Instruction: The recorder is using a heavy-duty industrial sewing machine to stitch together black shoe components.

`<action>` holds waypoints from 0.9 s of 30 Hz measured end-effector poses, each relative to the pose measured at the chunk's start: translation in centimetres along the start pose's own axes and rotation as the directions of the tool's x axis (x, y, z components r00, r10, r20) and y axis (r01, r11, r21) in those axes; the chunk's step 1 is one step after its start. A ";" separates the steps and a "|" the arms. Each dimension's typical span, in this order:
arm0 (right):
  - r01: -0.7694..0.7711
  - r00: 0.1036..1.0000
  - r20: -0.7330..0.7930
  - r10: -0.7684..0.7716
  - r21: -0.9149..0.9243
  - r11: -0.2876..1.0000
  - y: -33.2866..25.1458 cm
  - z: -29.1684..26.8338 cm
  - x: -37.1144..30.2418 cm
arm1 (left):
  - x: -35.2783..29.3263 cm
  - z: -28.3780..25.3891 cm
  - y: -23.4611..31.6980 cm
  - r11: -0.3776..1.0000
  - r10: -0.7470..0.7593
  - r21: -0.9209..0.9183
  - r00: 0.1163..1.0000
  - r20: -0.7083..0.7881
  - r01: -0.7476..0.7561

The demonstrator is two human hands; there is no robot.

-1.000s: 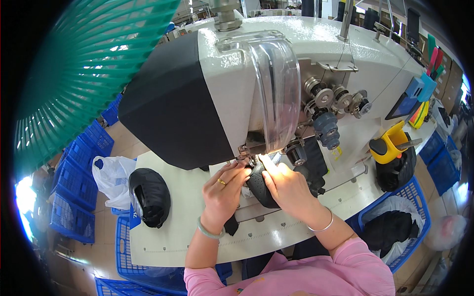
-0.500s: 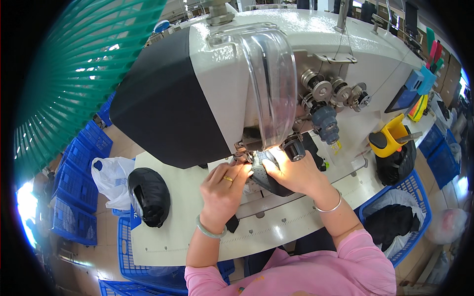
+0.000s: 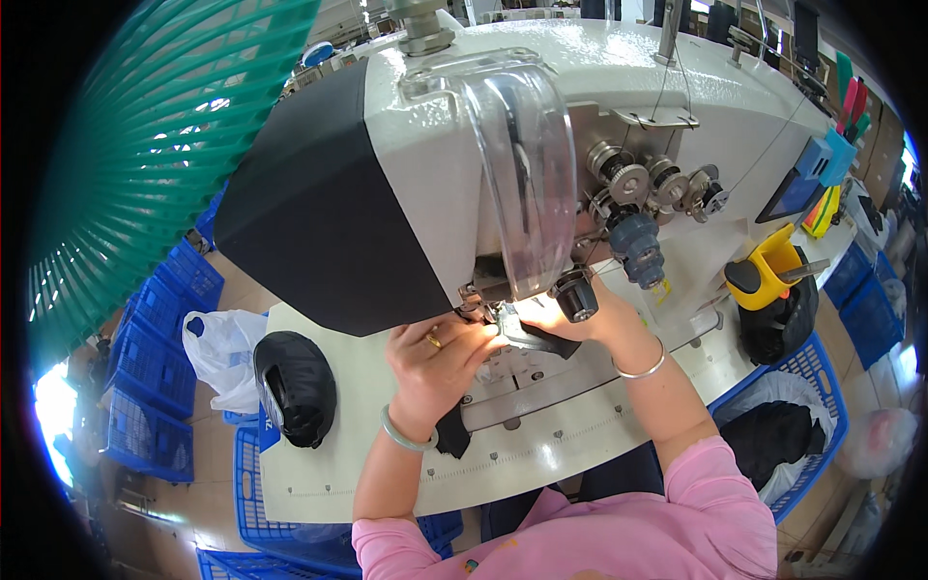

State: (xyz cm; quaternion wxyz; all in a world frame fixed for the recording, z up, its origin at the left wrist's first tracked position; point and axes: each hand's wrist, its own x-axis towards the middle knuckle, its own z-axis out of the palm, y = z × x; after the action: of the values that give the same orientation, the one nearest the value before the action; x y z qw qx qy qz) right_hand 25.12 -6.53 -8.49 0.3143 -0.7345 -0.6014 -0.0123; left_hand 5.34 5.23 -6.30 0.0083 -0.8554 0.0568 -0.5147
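A dark piece of material [image 3: 543, 340] lies under the needle area of a big white and black sewing machine [image 3: 425, 174], lit by a bright lamp. My left hand [image 3: 435, 360] is closed, its fingertips pinching the material's left side close by the presser foot [image 3: 476, 302]. From the right, my right hand [image 3: 592, 314] grips the same piece, its fingers partly hidden behind a black knob [image 3: 574, 294]. A black pointed flap [image 3: 452, 432] shows on the table beside my left wrist; whether it joins the piece I cannot tell.
On the pale table [image 3: 377, 483], a rounded black padded item [image 3: 295, 390] stands at left, near a white plastic bag [image 3: 220, 358]. A yellow holder [image 3: 768, 269] is at right. Blue baskets [image 3: 150, 416] flank the table. A green fan guard [image 3: 145, 164] fills the upper left.
The dark piece has turned and shifted, so its perforated face shows less. My right hand has moved slightly right and up; my left fingers reach a little further right.
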 end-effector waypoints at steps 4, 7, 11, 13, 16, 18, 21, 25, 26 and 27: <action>0.101 0.981 0.168 -0.101 0.010 0.995 -0.4 0.3 1.0 | -1.1 0.5 -0.8 0.961 -0.154 -0.227 0.988 0.026 0.156; 0.131 0.960 -0.212 -0.182 -0.232 0.964 -0.4 1.9 -0.3 | -1.3 0.6 -0.4 0.976 -0.132 -0.175 0.991 0.010 0.132; 0.357 0.819 -0.379 -0.430 -0.248 0.900 -3.3 0.1 -3.9 | -1.9 -0.1 -0.8 0.946 -0.221 -0.224 0.972 0.082 0.234; 0.359 0.820 -0.370 -0.437 -0.261 0.896 -3.4 1.1 -5.0 | -2.2 0.0 -1.2 0.954 -0.163 -0.241 0.983 0.078 0.178; 0.370 0.805 -0.371 -0.462 -0.295 0.881 -3.0 2.0 -5.2 | -2.3 1.0 -2.0 0.865 -0.455 -0.241 0.890 -0.007 0.440; 0.406 0.777 -0.413 -0.476 -0.249 0.879 -3.2 2.3 -4.9 | -2.0 1.5 -2.7 0.264 -0.794 -0.723 0.570 0.213 0.639; 0.420 0.754 -0.440 -0.487 -0.248 0.873 -3.0 2.6 -4.8 | -1.5 1.9 -2.8 0.368 -0.701 -0.583 0.628 0.338 0.724; 0.409 0.747 -0.468 -0.473 -0.238 0.881 -3.2 2.9 -4.8 | -1.5 2.3 -2.3 0.569 -0.633 -0.463 0.722 0.279 0.679; 0.410 0.742 -0.477 -0.471 -0.232 0.882 -3.1 2.7 -4.7 | -0.7 1.9 -1.2 0.625 -0.645 -0.372 0.722 0.250 0.686; 0.412 0.738 -0.486 -0.468 -0.226 0.883 -3.0 2.6 -4.7 | -0.3 1.8 -0.5 0.671 -0.653 -0.276 0.725 0.219 0.688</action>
State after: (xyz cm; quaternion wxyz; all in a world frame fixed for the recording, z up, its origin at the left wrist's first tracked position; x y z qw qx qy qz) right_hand 20.26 -9.20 -11.09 0.4167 -0.5543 -0.6465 -0.3181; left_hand 6.83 5.64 -7.40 -0.3256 -0.8292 -0.1745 -0.4195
